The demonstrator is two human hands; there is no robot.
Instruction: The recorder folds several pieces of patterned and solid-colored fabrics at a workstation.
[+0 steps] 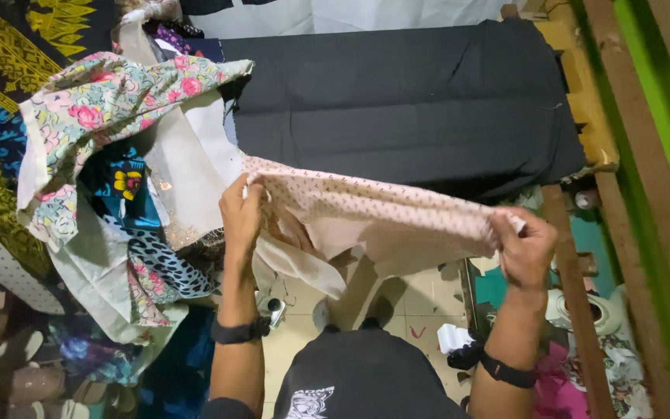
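A pale pink cloth with small dark dots (366,213) is stretched out between both my hands, above the near edge of a table covered in black fabric (397,101). My left hand (240,213) pinches the cloth's left end, near the pile of fabrics. My right hand (523,244) grips its right end, close to a wooden post. The cloth sags and folds under itself in the middle. Both wrists wear black bands.
A heap of fabrics lies at the left: a floral piece (94,109), a white piece (188,171), a blue patterned one (126,182). A wooden frame (575,279) runs down the right. Tiled floor (420,299) with small clutter shows below.
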